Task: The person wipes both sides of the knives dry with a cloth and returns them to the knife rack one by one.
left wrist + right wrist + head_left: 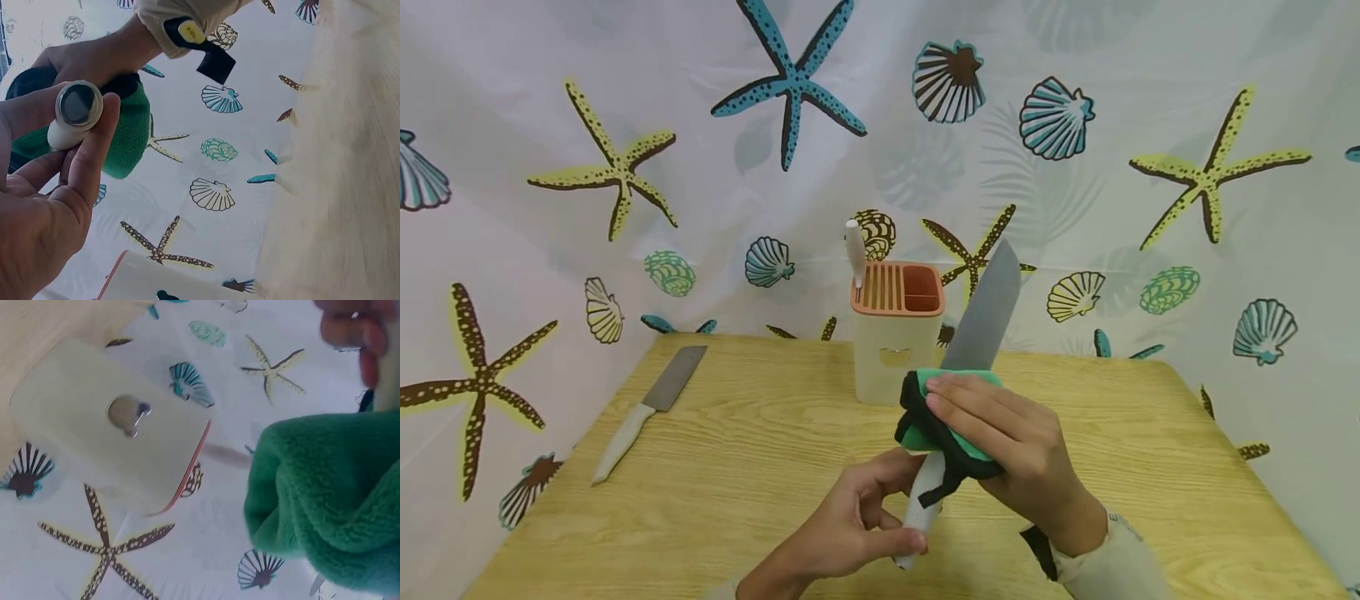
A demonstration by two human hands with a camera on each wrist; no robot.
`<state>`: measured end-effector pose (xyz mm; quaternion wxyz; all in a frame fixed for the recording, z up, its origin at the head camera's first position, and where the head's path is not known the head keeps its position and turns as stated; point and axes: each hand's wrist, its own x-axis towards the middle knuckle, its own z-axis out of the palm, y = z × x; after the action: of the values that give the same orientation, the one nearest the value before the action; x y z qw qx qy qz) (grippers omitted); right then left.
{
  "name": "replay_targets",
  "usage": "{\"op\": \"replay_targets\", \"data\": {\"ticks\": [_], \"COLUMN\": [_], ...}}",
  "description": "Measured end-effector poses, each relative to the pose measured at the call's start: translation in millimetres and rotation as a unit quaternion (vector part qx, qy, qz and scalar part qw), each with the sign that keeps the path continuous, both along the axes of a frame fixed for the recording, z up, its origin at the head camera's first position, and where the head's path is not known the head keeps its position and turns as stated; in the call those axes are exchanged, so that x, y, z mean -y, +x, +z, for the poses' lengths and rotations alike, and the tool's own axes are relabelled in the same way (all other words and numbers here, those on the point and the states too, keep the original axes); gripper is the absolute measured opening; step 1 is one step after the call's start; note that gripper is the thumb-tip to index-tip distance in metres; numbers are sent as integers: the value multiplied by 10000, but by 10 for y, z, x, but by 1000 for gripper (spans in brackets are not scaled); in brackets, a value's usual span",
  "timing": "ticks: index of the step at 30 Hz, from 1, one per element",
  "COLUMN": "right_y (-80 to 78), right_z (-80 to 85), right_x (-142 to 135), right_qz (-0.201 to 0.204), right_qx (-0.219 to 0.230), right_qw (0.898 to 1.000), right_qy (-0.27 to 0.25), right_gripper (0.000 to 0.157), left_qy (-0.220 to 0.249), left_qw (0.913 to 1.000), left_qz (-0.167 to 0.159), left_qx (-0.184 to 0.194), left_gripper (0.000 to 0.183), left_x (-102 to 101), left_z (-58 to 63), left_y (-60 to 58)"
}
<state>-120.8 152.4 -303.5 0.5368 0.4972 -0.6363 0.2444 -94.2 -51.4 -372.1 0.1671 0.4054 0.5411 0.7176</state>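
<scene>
A large kitchen knife (983, 321) is held up over the table, its broad blade slanting up to the right. My left hand (861, 517) grips its white handle (925, 492); in the left wrist view the handle's round end (79, 103) sits between thumb and fingers. With my right hand (1018, 442) I hold a green cloth with black edging (936, 425) folded round the lower blade near the handle. The cloth (325, 500) fills the right side of the right wrist view and hides that part of the blade.
A white knife block (887, 358) with an orange slotted top stands at the table's back, a white-handled utensil (855, 250) upright in it. A cleaver-shaped knife (655, 408) lies on the wooden table (760, 400) at left. A shell-patterned curtain (865, 167) hangs behind.
</scene>
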Motion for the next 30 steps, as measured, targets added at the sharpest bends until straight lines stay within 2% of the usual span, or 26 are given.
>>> {"op": "replay_targets", "data": {"ticks": [2, 5, 11, 15, 18, 20, 22, 27, 30], "right_y": [-55, -135, -264, -393, -452, -464, -458, -443, -439], "right_z": [33, 64, 77, 74, 71, 62, 54, -28, -146], "right_x": [-40, -100, -247, -442, -655, -812, -963, -1267, -1366], "right_qz": [-115, -298, -684, -970, -1318, -1667, -2024, -2868, -3272], "right_qx": [-166, -301, -381, -6, 667, 1174, 1637, 2532, 2980], "right_qw": [9998, 9984, 9923, 9875, 9812, 9722, 9592, 9172, 8942], "right_qy": [-94, -375, -961, -1246, -1242, -1148, -1103, -1114, -675], "right_gripper": [23, 26, 22, 23, 48, 62, 67, 59, 51], "left_qy": [-95, -344, -730, -624, -341, -198, -102, -105, -181], "left_qw": [9999, 9992, 9943, 9925, 9934, 9935, 9931, 9860, 9835], "left_qz": [62, 174, -50, -171, -238, -277, -293, -437, -347], "left_qx": [-46, 82, 779, 1042, 1068, 1085, 1130, 1605, 1765], "left_gripper": [55, 56, 60, 61, 59, 59, 59, 65, 66], "left_x": [-9, -20, -34, -49, -79, -100, -117, -82, -46], "left_z": [2, 17, 9, -30, -79, -119, -158, -168, -107], "left_y": [3, 13, 97, 134, 150, 157, 157, 144, 130]}}
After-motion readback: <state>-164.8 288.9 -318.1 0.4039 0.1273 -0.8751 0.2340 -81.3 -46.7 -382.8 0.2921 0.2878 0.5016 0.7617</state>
